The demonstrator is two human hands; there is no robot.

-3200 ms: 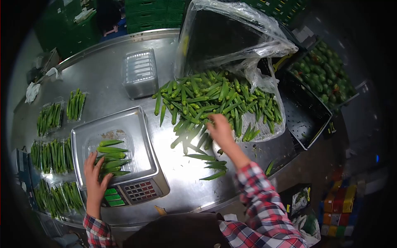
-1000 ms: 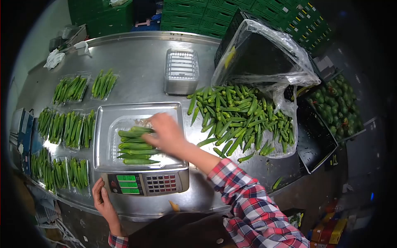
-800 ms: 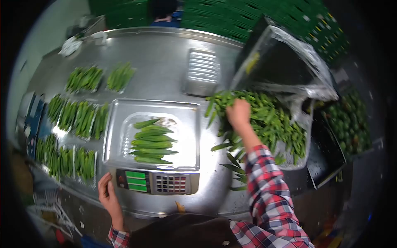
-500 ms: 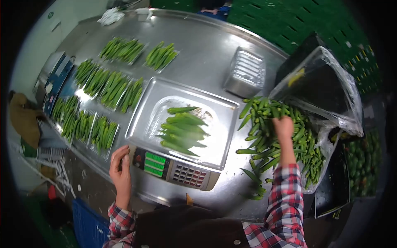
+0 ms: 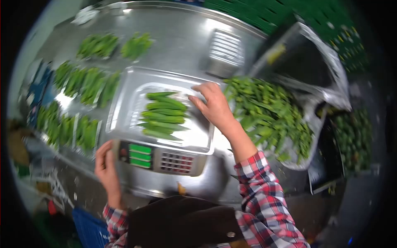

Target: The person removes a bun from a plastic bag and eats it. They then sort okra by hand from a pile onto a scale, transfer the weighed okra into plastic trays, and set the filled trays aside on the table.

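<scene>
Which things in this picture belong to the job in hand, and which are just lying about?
Seemingly in use:
silver metal scale with green displays
shallow clear plastic tray on it, holding slender green okra pods
heaped okra
stacked clear plastic containers
filled okra trays

Seemingly lying about:
crumpled white material
small orange-brown scrap
round dark-green produce

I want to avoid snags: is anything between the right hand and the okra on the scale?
Nothing visible stands between: the right hand is beside the okra, while the left hand is away by the scale.
</scene>
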